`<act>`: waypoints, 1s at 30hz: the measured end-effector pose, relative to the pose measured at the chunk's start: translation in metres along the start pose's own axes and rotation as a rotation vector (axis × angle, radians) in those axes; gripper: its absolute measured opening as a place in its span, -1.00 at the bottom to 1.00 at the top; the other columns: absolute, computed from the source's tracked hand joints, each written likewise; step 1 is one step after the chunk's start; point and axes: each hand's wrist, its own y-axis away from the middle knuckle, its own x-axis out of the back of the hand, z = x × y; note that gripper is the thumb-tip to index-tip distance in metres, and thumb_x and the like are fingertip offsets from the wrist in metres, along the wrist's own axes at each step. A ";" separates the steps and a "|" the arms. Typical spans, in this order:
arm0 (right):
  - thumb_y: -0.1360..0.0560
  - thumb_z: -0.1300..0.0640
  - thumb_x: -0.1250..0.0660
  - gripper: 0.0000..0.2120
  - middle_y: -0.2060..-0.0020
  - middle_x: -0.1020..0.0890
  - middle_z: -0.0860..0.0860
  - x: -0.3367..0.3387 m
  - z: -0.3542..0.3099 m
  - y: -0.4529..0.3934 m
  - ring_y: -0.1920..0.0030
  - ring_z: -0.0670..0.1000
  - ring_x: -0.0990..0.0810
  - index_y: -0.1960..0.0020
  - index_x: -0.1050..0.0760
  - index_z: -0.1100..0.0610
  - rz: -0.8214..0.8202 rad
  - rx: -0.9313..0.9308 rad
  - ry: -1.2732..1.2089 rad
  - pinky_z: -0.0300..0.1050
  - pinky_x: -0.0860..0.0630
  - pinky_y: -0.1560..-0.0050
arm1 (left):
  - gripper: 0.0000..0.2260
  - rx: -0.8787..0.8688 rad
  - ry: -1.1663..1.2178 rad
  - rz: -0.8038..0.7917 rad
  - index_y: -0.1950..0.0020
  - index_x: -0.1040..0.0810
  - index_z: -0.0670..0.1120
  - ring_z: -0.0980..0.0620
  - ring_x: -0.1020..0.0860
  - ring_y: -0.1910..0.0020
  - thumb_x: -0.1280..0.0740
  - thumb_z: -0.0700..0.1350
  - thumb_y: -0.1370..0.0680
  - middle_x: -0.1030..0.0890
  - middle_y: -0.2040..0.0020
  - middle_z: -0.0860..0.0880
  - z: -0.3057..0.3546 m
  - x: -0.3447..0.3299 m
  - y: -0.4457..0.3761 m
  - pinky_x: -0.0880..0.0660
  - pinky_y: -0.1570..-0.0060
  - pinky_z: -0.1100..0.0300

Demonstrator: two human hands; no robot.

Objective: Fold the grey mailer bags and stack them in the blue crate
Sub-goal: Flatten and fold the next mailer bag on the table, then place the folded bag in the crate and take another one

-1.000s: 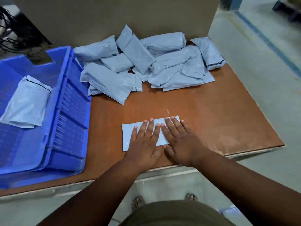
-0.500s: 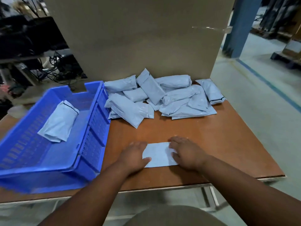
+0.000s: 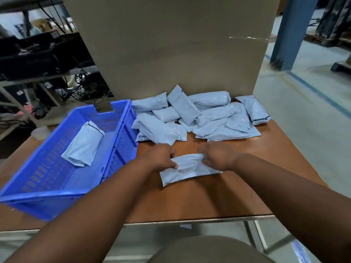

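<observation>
Flattening done; both hands (image 3: 190,158) now pinching folded mailer (image 3: 187,172) off counter (image 3: 218,198), right of blue crate (image 3: 121,133). Transfer next.

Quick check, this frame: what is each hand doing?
Left hand: grips the left end of the folded mailer bag.
Right hand: grips the bag's right end.

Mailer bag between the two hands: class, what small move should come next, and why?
Probably lift it left into the blue crate. Both the left hand and the right hand pinch the folded bag, its far edge raised off the table, and one folded bag already lies in the crate.
</observation>
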 end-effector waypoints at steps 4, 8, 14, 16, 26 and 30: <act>-0.57 0.03 -0.30 -0.88 0.09 -0.59 -0.07 0.059 0.006 -0.024 0.02 0.08 -0.50 0.04 -0.35 -0.14 0.191 0.039 0.047 0.03 -0.36 0.10 | -0.66 0.056 -0.063 0.123 0.24 -0.54 -0.06 -0.03 -0.53 0.18 -0.59 0.13 -0.45 -0.57 0.23 0.01 0.000 0.055 0.001 -0.43 0.21 0.04; -0.53 0.09 -0.32 -0.86 0.01 -0.62 -0.03 0.118 -0.007 -0.066 -0.06 0.13 -0.49 -0.07 -0.48 -0.07 0.350 0.119 0.183 0.02 -0.34 0.08 | -0.54 0.124 -0.212 0.219 0.32 -0.39 -0.08 -0.04 -0.46 0.23 -0.56 0.13 -0.49 -0.46 0.32 0.00 -0.001 0.114 0.015 -0.23 0.31 0.02; -0.55 0.01 -0.34 -0.81 -0.15 -0.64 -0.07 0.172 -0.050 -0.148 -0.23 0.13 -0.50 -0.16 -0.54 -0.08 0.476 0.212 0.308 0.03 -0.42 -0.13 | -0.70 0.337 -0.263 0.287 0.24 -0.56 -0.03 -0.03 -0.55 0.15 -0.56 0.11 -0.49 -0.54 0.27 0.05 -0.047 0.159 0.053 -0.39 0.21 0.08; -0.57 0.00 -0.33 -0.78 -0.18 -0.62 -0.04 0.177 -0.080 -0.177 -0.26 0.13 -0.50 -0.20 -0.56 -0.06 0.477 0.256 0.320 0.05 -0.43 -0.16 | -0.72 0.419 -0.237 0.308 0.24 -0.56 -0.01 -0.03 -0.56 0.17 -0.56 0.09 -0.50 -0.54 0.28 0.04 -0.071 0.163 0.067 -0.41 0.23 0.10; -0.51 0.11 -0.42 -0.79 -0.14 -0.47 0.07 0.131 -0.235 -0.319 -0.18 0.18 -0.48 -0.14 -0.61 -0.04 0.530 0.182 0.294 0.05 -0.43 -0.06 | -0.67 0.593 -0.180 0.321 0.17 -0.61 -0.07 -0.03 -0.57 0.08 -0.53 0.18 -0.46 -0.59 0.21 0.03 -0.250 0.141 0.107 -0.47 0.17 0.08; -0.58 0.17 -0.30 -0.73 -0.21 -0.60 0.13 0.103 -0.280 -0.390 -0.23 0.23 -0.62 -0.23 -0.65 0.04 0.331 0.120 0.255 0.07 -0.56 -0.16 | -0.63 0.619 -0.076 0.243 0.24 -0.48 -0.01 -0.03 -0.55 0.04 -0.55 0.19 -0.45 -0.50 0.19 0.07 -0.315 0.121 0.097 -0.33 0.19 0.13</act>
